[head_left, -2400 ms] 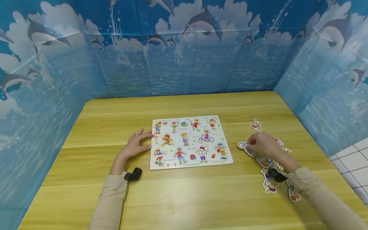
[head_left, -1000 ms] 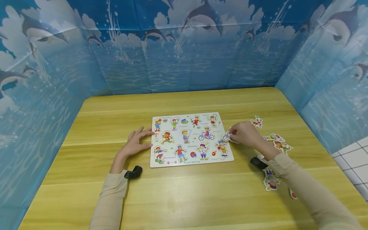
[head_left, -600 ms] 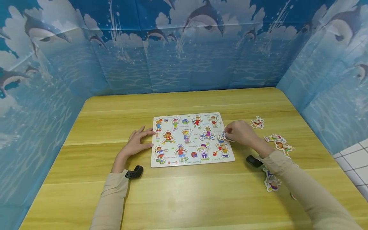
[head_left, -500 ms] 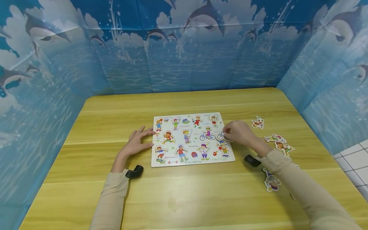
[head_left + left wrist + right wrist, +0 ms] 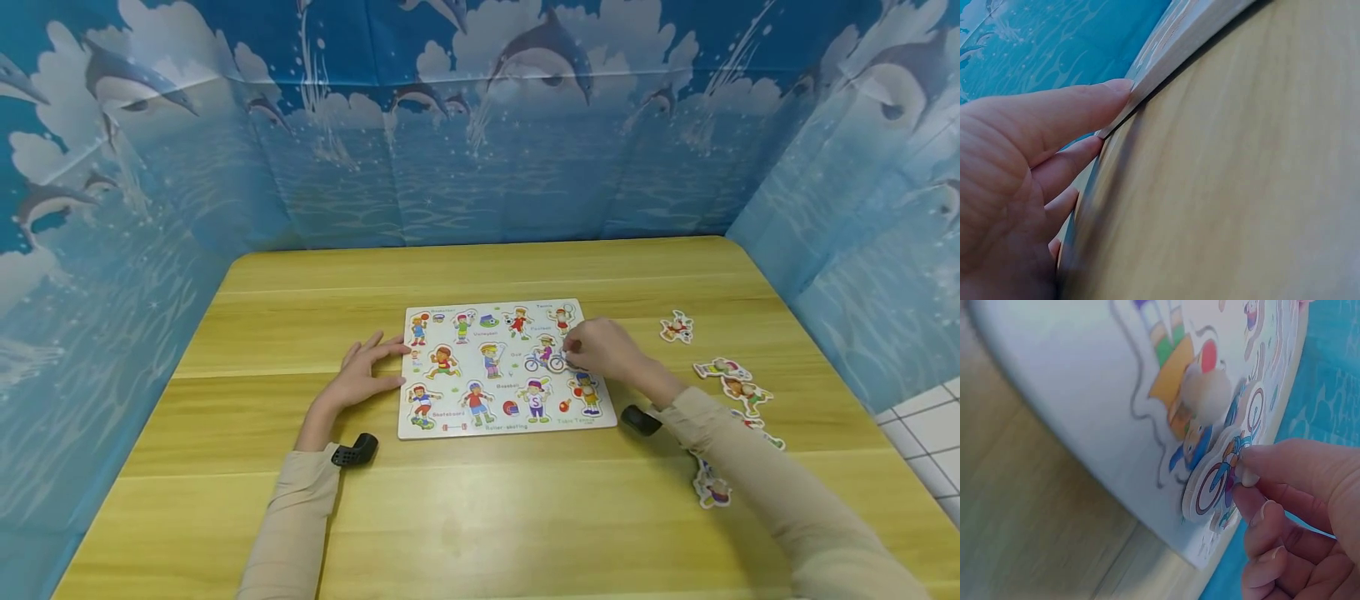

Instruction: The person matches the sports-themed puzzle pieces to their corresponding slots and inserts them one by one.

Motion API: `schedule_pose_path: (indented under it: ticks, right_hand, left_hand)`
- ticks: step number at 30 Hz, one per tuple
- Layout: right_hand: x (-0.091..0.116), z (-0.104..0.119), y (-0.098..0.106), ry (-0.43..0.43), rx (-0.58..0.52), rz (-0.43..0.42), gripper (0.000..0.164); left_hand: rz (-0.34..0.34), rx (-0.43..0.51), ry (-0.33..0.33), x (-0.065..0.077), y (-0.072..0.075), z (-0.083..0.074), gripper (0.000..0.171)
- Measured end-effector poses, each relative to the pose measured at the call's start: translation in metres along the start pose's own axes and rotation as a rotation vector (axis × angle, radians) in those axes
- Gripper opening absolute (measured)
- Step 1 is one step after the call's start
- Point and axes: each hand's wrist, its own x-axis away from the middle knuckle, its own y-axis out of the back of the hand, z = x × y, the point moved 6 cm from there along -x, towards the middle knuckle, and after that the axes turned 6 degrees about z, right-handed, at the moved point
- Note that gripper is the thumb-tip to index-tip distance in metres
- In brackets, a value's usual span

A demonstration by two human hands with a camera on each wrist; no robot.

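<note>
White knob (image 5: pixel 1249 477) between right fingers (image 5: pixel 1249 501) shows only from right wrist.

Bicycle puzzle piece (image 5: pixel 1207 490) brought from the table (image 5: pixel 480 517) to the right side of the puzzle board (image 5: pixel 468 371)

Pinched in the right hand (image 5: pixel 603 346), it is away from the group near the table's right edge and, compared with half a second ago, farther in from the board's right edge, close to the printed bicycle (image 5: pixel 532 364). The right sleeve (image 5: pixel 772 492) sits farther left, uncovering more of the loose pieces (image 5: pixel 753 423).
</note>
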Motion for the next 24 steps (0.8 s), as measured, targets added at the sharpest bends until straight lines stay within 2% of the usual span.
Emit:
schedule_pose_path:
  ticks: [5, 15, 24]
  right_hand:
    - [-0.005, 0.008, -0.001, 0.035, 0.006, -0.016, 0.004]
    - [-0.014, 0.016, -0.003, 0.029, 0.006, -0.003, 0.01]
    - [-0.02, 0.025, -0.005, 0.061, 0.026, -0.001, 0.005]
  left_hand:
    - [-0.001, -0.005, 0.005, 0.001, 0.0, 0.0, 0.047]
    - [0.003, -0.004, 0.004, 0.0, 0.0, 0.0, 0.048]
    - [0.006, 0.011, 0.006, -0.001, 0.0, 0.002, 0.048]
